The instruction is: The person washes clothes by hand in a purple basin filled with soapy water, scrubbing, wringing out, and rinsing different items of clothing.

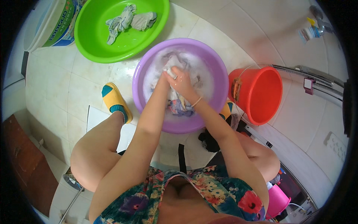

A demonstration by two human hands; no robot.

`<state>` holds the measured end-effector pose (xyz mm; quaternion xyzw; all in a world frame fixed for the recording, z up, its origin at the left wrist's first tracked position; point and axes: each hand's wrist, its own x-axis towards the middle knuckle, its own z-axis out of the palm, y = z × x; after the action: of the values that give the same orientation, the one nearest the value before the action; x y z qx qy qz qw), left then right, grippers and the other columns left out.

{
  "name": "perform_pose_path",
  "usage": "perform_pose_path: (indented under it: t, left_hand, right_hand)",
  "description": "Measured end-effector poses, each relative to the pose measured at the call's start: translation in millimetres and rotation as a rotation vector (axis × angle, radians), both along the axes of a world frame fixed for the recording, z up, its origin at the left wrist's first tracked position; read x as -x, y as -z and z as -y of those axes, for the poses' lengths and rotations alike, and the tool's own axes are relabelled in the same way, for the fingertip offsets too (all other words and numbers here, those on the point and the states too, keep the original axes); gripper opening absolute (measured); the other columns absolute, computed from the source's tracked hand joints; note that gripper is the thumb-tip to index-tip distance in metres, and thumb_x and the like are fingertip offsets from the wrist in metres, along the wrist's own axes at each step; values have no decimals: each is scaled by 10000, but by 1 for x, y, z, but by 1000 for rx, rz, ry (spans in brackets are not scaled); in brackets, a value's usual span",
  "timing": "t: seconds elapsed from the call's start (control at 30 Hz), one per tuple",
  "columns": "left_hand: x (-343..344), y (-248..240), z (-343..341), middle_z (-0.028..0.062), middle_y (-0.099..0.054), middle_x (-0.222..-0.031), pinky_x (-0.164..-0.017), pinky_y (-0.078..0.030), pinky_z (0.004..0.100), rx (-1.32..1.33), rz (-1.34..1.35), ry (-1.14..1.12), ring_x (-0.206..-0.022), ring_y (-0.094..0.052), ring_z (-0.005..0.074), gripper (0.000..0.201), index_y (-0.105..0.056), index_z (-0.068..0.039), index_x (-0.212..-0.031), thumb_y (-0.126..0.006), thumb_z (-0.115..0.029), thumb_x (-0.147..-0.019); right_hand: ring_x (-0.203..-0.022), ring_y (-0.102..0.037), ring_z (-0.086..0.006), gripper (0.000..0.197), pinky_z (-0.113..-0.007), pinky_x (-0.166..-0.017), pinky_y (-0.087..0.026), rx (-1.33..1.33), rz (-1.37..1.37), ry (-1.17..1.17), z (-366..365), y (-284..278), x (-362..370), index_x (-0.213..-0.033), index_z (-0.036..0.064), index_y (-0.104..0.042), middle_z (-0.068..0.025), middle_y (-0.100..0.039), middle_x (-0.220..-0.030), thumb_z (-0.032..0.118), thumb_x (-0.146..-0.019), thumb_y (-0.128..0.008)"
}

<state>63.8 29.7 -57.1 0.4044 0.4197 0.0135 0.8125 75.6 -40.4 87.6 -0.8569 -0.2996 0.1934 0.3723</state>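
Over a purple basin of sudsy water, both my hands are together on a wet white cloth. My right hand is closed on it, its fingers curled round the bunched fabric. Pressed against the same cloth is my left hand, closed on it too, with most of its fingers hidden by the right hand and the fabric. Below the hands, a patterned cloth in blue, pink and white lies partly in the foam. More fabric shows dimly through the suds.
A green basin with two wet cloths stands at the far left, beside a large white bucket. On the right is a red bucket with a wire handle. My feet, in yellow slippers, flank the purple basin.
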Motion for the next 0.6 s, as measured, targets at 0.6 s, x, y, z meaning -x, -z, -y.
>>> perform_pose_path:
  t: [0.6]
  left_hand:
    - [-3,-76,21,153,-592,-961,-762,-451,341,-125,-156,-34,-883,-566,254,479,-526,63,-1026,-531,-377,-837]
  right_hand:
    - [-674,-578,-367,262,-448,-623,-452,383,240,311,40,60,-49,-787,31,-567,-188,-596,-741,260,-850,-457]
